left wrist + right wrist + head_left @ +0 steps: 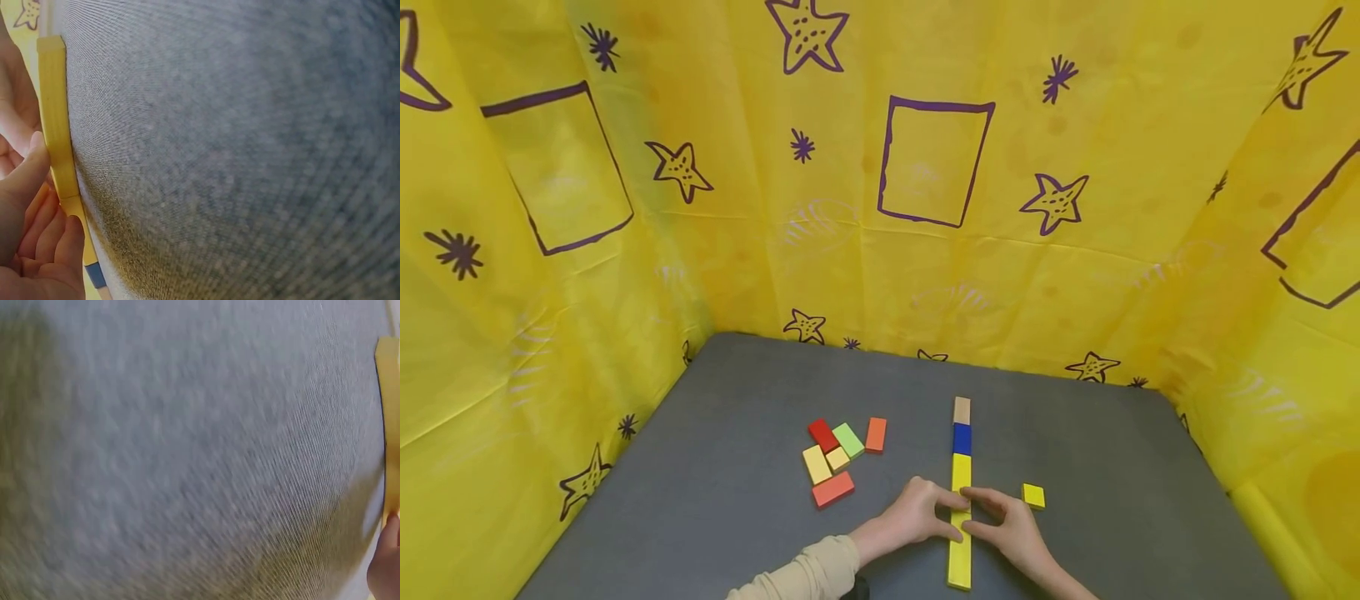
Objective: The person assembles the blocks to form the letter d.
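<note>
A straight row of blocks runs away from me: a long yellow block (959, 565) nearest, more yellow (961, 471) beyond it, then a blue block (962, 439) and a plain wooden block (962, 410). From the left, my left hand (913, 512) touches the yellow stretch with thumb and index finger spread apart. My right hand (1017, 533) does likewise from the right. In the left wrist view, a seam shows between the near yellow block (57, 112) and the one after it. The right wrist view catches only an edge of the yellow block (391, 406) and part of a hand (386, 569).
A loose small yellow block (1033, 497) lies right of the row. To the left sit a red block (823, 435), a green block (848, 440), pale yellow blocks (816, 465) and coral blocks (833, 490). Yellow patterned cloth (850, 267) walls the grey table (737, 417).
</note>
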Motion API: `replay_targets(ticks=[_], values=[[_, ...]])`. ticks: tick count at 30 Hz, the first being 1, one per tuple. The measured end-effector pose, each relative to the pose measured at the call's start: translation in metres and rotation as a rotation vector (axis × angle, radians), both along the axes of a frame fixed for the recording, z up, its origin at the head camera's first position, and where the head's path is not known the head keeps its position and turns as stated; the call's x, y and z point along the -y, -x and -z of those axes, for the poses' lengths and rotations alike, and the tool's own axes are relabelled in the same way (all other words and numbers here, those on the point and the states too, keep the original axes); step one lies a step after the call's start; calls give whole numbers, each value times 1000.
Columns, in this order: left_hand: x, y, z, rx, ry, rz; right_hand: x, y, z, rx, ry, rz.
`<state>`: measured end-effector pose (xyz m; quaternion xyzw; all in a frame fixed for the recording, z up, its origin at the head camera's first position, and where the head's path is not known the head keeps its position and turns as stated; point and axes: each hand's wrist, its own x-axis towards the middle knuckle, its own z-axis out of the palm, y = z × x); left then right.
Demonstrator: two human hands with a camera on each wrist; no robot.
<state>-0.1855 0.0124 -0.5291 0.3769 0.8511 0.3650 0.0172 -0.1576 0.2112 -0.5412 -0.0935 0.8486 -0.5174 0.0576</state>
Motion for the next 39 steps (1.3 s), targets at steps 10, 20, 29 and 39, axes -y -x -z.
replay_targets(ticks=[10, 20, 29, 39], values=[[-1, 1, 1, 42, 25, -20, 8, -3, 9, 68, 155, 106], [2, 1, 4, 14, 21, 12, 14, -4, 7, -7, 22, 175], [1, 1, 5, 5, 21, 11, 16, -9, 7, -108, -103, 227], [0, 1, 1, 62, 39, 4, 15, -10, 10, -32, 43, 253]])
